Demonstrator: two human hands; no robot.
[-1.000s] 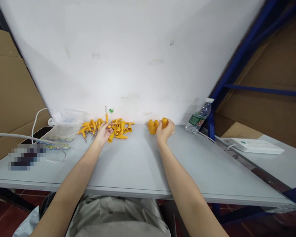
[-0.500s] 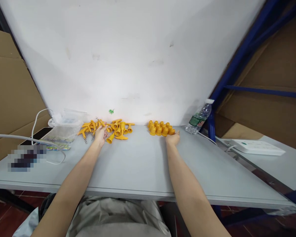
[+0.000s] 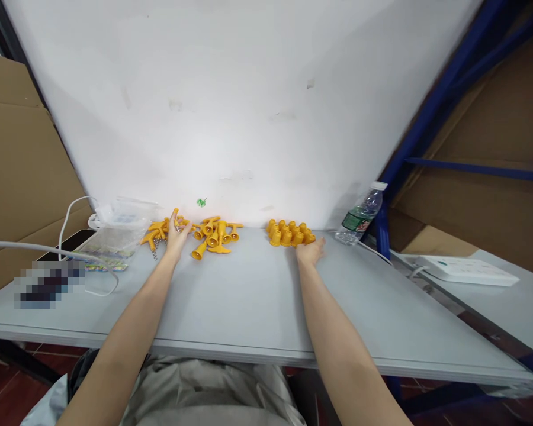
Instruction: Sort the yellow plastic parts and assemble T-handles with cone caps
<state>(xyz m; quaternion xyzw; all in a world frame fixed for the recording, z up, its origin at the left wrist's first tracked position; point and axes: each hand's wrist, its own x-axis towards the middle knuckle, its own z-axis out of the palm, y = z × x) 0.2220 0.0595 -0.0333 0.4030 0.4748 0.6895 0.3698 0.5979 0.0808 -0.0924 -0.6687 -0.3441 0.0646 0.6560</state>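
My left hand (image 3: 176, 241) is raised at the right side of a pile of yellow corkscrews (image 3: 153, 234) with T-shaped handles and metal spirals. Its fingers are closed on one corkscrew (image 3: 176, 213), whose handle end points up and whose metal spiral shows by the fingers. Just right of that hand lies a heap of yellow T-handled pieces with hollow bell-shaped ends (image 3: 212, 238). My right hand (image 3: 311, 252) rests at the front right corner of several yellow cup-shaped caps (image 3: 286, 238) standing in rows. Its thumb and fingers are apart, beside the nearest corner cap.
A tilted plastic bottle (image 3: 363, 214) leans at the back right, near a white power strip (image 3: 468, 270). Plastic bags (image 3: 109, 242), a white cable (image 3: 89, 255) and a dark flat device (image 3: 68, 244) lie at left. A white wall panel (image 3: 249, 118) rises behind the table.
My left hand has lifted slightly and moved a little left, with a corkscrew now standing up in its fingers. My right hand's fingers have loosened at the corner cap.
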